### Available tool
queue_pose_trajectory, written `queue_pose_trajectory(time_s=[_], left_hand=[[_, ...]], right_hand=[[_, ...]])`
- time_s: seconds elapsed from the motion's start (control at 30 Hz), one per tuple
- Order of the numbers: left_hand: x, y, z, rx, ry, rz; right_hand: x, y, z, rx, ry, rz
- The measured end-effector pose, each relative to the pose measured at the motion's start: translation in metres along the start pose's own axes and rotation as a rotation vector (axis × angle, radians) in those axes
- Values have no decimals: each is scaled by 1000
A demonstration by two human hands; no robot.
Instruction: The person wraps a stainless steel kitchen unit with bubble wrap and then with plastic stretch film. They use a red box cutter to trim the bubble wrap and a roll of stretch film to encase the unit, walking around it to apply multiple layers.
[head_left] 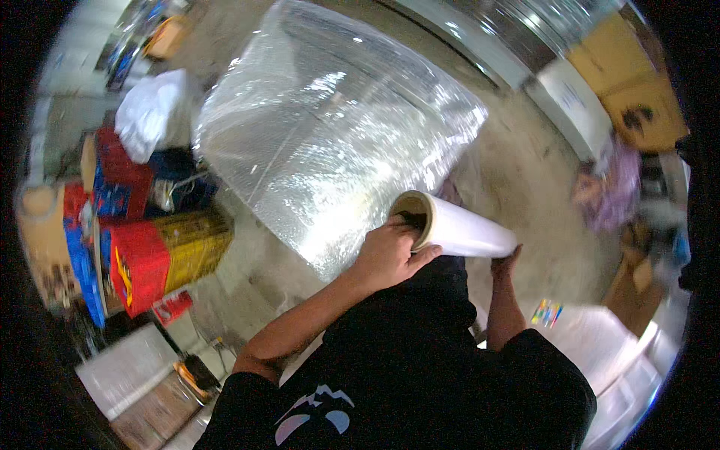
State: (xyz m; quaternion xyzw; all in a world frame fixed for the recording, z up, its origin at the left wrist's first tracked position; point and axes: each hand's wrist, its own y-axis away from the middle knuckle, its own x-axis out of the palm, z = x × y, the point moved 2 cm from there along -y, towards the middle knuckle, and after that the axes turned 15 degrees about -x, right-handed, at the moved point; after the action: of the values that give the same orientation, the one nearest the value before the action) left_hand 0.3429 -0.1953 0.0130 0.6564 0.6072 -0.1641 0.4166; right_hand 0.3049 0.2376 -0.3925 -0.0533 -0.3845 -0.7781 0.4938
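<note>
Two curled grips hold one white roll [475,229]: left hand [388,255] hooked inside its core [430,219], right hand [507,260] cupping its four-o'clock end.

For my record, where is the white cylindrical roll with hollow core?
In the head view, the roll is right of centre, held between the left hand and right hand, near the lower right side of the bundle wrapped in clear plastic.

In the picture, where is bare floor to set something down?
The widest bare patch is the floor right of the white roll, between the plastic-wrapped bundle and the purple bag. A narrower strip lies between that bundle and the red-and-yellow package. The left side is crowded with piled packages.
</note>
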Motion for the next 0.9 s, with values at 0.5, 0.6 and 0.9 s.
queue_pose_trajectory(time_s=[0.5, 0.6, 0.9], left_hand=[[38, 169, 13, 583, -296, 31], [47, 188, 27, 647, -361, 130], [37, 231, 142, 855, -487, 345]], right_hand=[[-70, 237, -176, -113, -413, -172], [-93, 258, -221, -94, -533, -187], [-75, 357, -362, -174, -593, -387]])
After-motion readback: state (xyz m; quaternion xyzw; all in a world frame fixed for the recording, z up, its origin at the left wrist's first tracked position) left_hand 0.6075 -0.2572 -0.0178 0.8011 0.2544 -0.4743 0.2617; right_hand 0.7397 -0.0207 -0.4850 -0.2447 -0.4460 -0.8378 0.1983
